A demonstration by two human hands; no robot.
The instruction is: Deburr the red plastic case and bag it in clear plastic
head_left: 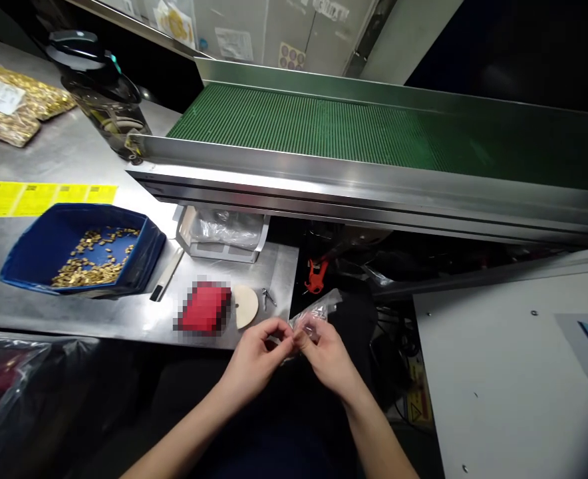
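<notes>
Both my hands meet over my lap, just off the table's front edge. Between them is a small clear plastic bag (326, 305), its far end sticking out beyond the fingers. My left hand (267, 344) pinches the bag with thumb and forefinger. My right hand (324, 342) is closed on the same bag, its thumb close to the left fingertips. What the bag contains, if anything, I cannot make out. Nearest to the hands on the table lie a pale half-round disc (247, 307), a small metal part (269, 297) and a red pixelated item (205, 307).
A blue bin (147, 249) holds small brass pieces, with a utility knife (167, 274) beside it. Behind stand a tray (219, 251) of clear bags and a green conveyor (314, 126). A dark bottle (102, 100) stands at left; a white panel (503, 379) flanks my right.
</notes>
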